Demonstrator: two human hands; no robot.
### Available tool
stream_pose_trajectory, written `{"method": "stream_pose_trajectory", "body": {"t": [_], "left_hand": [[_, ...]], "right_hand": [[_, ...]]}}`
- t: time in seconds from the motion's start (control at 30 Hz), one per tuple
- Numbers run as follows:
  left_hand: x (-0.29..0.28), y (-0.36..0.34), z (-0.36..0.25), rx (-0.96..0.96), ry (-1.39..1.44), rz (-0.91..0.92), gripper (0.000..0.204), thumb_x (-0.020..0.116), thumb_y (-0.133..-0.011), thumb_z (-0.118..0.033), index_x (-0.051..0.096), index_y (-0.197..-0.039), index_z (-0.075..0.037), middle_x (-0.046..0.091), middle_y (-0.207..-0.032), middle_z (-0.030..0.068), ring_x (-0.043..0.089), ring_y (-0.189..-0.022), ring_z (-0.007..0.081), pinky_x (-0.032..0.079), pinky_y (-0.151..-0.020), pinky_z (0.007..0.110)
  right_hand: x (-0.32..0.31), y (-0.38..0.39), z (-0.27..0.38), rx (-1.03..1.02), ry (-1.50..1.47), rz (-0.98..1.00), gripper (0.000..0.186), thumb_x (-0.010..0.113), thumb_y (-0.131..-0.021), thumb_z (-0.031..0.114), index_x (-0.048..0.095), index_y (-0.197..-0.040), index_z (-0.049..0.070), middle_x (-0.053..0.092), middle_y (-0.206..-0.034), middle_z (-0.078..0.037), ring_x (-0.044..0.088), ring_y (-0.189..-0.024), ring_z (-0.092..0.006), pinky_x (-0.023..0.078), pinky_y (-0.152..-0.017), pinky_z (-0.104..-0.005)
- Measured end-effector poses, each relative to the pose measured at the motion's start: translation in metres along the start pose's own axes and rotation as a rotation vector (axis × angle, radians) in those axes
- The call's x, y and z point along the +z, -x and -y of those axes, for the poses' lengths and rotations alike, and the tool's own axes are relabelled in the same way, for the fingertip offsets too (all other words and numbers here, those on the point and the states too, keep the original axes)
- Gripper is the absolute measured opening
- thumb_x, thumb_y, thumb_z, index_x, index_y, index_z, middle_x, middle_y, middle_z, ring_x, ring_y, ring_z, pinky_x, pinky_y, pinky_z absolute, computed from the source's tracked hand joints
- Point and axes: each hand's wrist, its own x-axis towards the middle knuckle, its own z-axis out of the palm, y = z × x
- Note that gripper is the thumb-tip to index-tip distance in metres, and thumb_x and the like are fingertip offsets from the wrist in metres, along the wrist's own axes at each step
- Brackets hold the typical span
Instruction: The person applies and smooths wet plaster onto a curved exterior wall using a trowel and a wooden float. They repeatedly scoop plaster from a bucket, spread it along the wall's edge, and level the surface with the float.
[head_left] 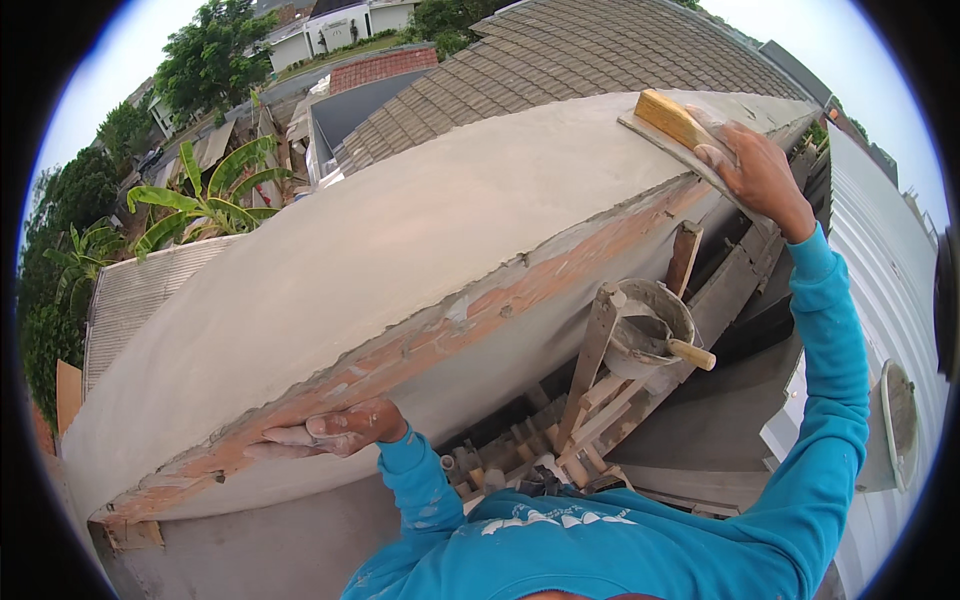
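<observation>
My right hand [752,172] is closed around the wooden plastering float [668,120], whose flat board lies on the smooth grey plaster top of the wall [350,240] near its far right end. At the lower left, my left hand [338,430] rests against the exposed brick edge [420,345] of the wall, fingers stretched out to the left and dusted with plaster. That hand appears to hold nothing. Below the wall, a mortar-smeared bucket [652,362] contains a trowel, its wooden handle [692,354] poking over the rim.
Wooden scaffold boards [590,365] stand around the bucket, with a drop beneath them. A second bucket [893,425] is at the right, by a white corrugated metal sheet [870,240]. Past the wall are a tiled roof [560,60] and banana plants [210,195].
</observation>
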Motion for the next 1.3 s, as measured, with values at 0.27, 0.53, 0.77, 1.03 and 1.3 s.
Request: {"method": "stream_pose_trajectory", "body": {"t": [0.27, 0.53, 0.77, 1.03, 1.3], "left_hand": [[0.008, 0.001, -0.012, 0.038, 0.02, -0.016, 0.061, 0.025, -0.106, -0.041, 0.037, -0.145, 0.005, 0.023, -0.154, 0.0292, 0.029, -0.142, 0.0434, 0.036, -0.113, 0.055], [0.003, -0.004, -0.004, -0.004, 0.051, -0.062, 0.061, 0.028, -0.106, -0.041, 0.041, -0.143, 0.006, 0.025, -0.155, 0.0285, 0.026, -0.144, 0.0429, 0.027, -0.116, 0.055], [0.006, 0.001, -0.009, 0.058, 0.111, -0.086, 0.055, 0.033, -0.106, -0.034, 0.045, -0.141, 0.006, 0.027, -0.155, 0.0274, 0.028, -0.144, 0.0418, 0.024, -0.116, 0.055], [0.009, -0.008, -0.007, 0.147, 0.123, -0.104, 0.054, 0.032, -0.106, -0.031, 0.044, -0.14, 0.009, 0.025, -0.154, 0.0295, 0.028, -0.143, 0.0433, 0.026, -0.115, 0.055], [0.004, 0.0, -0.013, -0.05, 0.289, 0.003, 0.059, 0.033, -0.106, -0.037, 0.038, -0.145, 0.006, 0.01, -0.162, 0.0195, 0.015, -0.147, 0.0412, 0.021, -0.118, 0.054]], "right_hand": [[0.013, -0.074, 0.095, -0.205, -0.117, -0.079, 0.047, 0.057, -0.095, 0.041, 0.062, -0.128, 0.007, 0.067, -0.092, -0.02, 0.065, -0.089, -0.0381, 0.051, -0.077, -0.0476], [0.002, -0.046, 0.058, 0.003, 0.008, 0.064, 0.05, 0.054, -0.097, 0.039, 0.054, -0.138, 0.011, 0.068, -0.097, -0.018, 0.064, -0.095, -0.0348, 0.05, -0.079, -0.0462], [0.024, -0.096, 0.097, -0.062, -0.023, 0.015, 0.049, 0.055, -0.096, 0.041, 0.058, -0.133, 0.009, 0.07, -0.095, -0.018, 0.066, -0.093, -0.0355, 0.051, -0.079, -0.048], [-0.047, -0.052, 0.264, -0.519, -0.408, -0.216, 0.048, 0.065, -0.091, 0.035, 0.061, -0.125, 0.0, 0.063, -0.08, -0.022, 0.065, -0.067, -0.0311, 0.051, -0.058, -0.0424], [-0.014, -0.07, 0.154, -0.204, -0.287, 0.053, 0.054, 0.064, -0.092, 0.036, 0.055, -0.138, 0.01, 0.071, -0.096, -0.018, 0.07, -0.088, -0.0306, 0.058, -0.075, -0.0397]]}}
